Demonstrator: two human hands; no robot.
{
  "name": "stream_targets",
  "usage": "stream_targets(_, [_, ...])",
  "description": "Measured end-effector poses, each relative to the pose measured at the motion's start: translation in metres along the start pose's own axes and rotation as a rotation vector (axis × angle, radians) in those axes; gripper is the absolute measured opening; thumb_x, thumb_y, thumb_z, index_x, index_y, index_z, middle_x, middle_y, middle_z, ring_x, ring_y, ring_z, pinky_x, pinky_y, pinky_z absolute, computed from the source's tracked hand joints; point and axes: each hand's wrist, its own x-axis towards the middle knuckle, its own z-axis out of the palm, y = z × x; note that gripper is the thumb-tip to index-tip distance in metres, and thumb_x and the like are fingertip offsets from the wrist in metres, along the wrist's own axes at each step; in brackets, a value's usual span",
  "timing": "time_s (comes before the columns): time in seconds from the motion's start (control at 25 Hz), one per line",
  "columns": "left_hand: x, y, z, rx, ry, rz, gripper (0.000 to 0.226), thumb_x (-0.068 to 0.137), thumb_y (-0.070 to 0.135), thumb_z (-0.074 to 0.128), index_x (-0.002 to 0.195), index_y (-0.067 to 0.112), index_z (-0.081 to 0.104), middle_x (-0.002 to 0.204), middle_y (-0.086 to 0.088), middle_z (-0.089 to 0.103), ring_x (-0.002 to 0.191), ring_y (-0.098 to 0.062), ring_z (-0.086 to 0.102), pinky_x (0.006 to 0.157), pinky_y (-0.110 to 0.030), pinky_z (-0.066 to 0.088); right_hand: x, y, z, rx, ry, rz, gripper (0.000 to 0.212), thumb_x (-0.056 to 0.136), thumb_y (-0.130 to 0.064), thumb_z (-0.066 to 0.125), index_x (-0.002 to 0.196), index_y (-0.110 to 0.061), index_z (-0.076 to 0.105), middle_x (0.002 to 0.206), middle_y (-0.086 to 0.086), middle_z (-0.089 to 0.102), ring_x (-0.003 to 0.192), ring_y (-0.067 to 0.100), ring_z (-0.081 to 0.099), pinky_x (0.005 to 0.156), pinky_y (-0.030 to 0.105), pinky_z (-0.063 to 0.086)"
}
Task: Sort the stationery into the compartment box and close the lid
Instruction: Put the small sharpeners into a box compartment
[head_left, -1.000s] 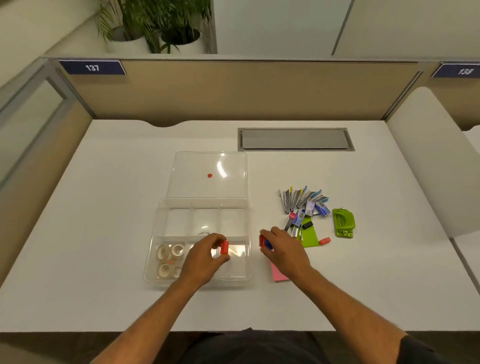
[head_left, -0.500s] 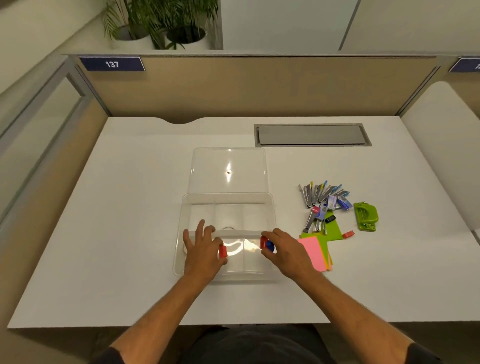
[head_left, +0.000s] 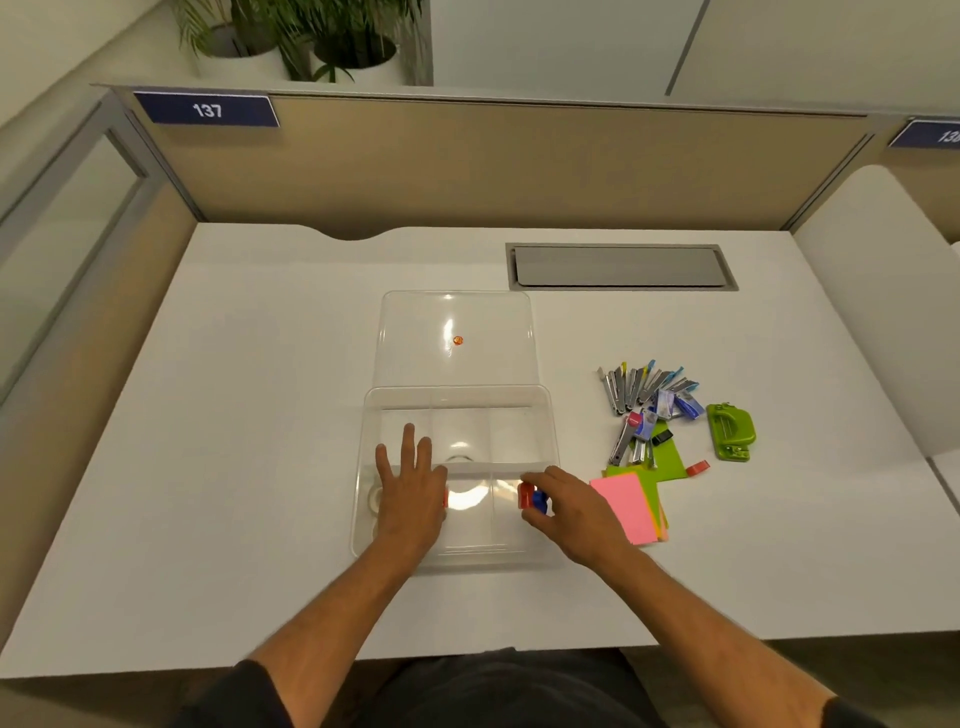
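Observation:
The clear compartment box (head_left: 457, 397) stands mid-table with its clear lid (head_left: 457, 317) lying open behind it. My left hand (head_left: 410, 488) rests over the front left compartments with fingers spread; a small red piece (head_left: 445, 498) shows as a sliver at its thumb. It hides most of the tape rolls (head_left: 373, 500). My right hand (head_left: 571, 512) hovers at the front right compartment, pinching small red and blue pieces (head_left: 532, 498). Right of the box lie pink sticky notes (head_left: 626, 506), green notes (head_left: 670, 457), several staplers (head_left: 644, 387) and a green hole punch (head_left: 730, 431).
A small red piece (head_left: 697, 467) lies beside the green notes. A grey cable hatch (head_left: 618, 266) is set into the table at the back right. Beige partition walls (head_left: 467, 166) close the desk behind and on the left. A white chair back (head_left: 878, 291) stands at the right.
My right hand has moved left from the table onto the box's front right compartment with its pieces. My left hand has lowered into the box and spread its fingers. The view shifted left.

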Motion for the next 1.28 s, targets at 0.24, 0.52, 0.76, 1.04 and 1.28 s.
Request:
stream_targets(0.24, [-0.004,-0.003,-0.006,-0.358,0.210,0.064,0.042,0.072,0.045,0.082,0.109,0.032,0.066,0.132,-0.001,0.058,0.138,-0.026,0.040,0.114,-0.059,0.007,0.023,-0.033,0.002,0.271,-0.032,0.041,0.038,0.084,-0.034,0.072,0.120,-0.024,0.064,0.103,-0.012,0.063,0.085,0.005,0.056,0.076,0.017,0.044])
stream_targets(0.52, [-0.018,-0.014,-0.010,-0.553,0.354,0.251,0.017,0.089,0.045,0.065,0.102,0.032,0.064,0.103,0.016,0.063,0.106,-0.008,0.059,0.113,-0.048,0.017,0.047,-0.063,0.001,0.793,-0.400,0.169,0.024,0.078,-0.028,0.078,0.101,-0.025,0.075,0.084,-0.003,0.069,0.063,0.010,0.059,0.052,0.026,0.049])
stream_targets(0.76, [-0.025,-0.022,-0.002,-0.658,0.311,0.134,0.017,0.090,0.035,0.069,0.107,0.032,0.069,0.106,0.014,0.069,0.106,-0.008,0.061,0.114,-0.044,0.017,0.055,-0.066,0.009,0.419,-0.238,0.185,0.040,0.074,-0.029,0.083,0.093,-0.021,0.049,0.085,0.000,0.059,0.064,0.015,0.052,0.052,0.021,0.042])
stream_targets(1.04, [-0.031,-0.022,-0.002,-0.827,0.178,-0.034,0.028,0.084,0.044,0.073,0.101,0.033,0.053,0.092,0.015,0.065,0.094,-0.007,0.055,0.113,-0.038,0.016,0.067,-0.071,0.039,-0.345,-0.252,-0.141,0.037,0.085,-0.039,0.072,0.104,-0.020,0.048,0.097,0.004,0.064,0.070,0.020,0.057,0.063,0.029,0.046])
stream_targets(1.28, [-0.036,-0.025,-0.006,-0.841,0.144,-0.039,0.018,0.087,0.043,0.070,0.090,0.032,0.056,0.086,0.017,0.063,0.088,-0.008,0.058,0.115,-0.039,0.014,0.068,-0.064,0.058,-0.501,-0.221,-0.243,0.028,0.087,-0.024,0.071,0.110,-0.011,0.061,0.097,0.009,0.065,0.079,0.026,0.066,0.069,0.034,0.051])
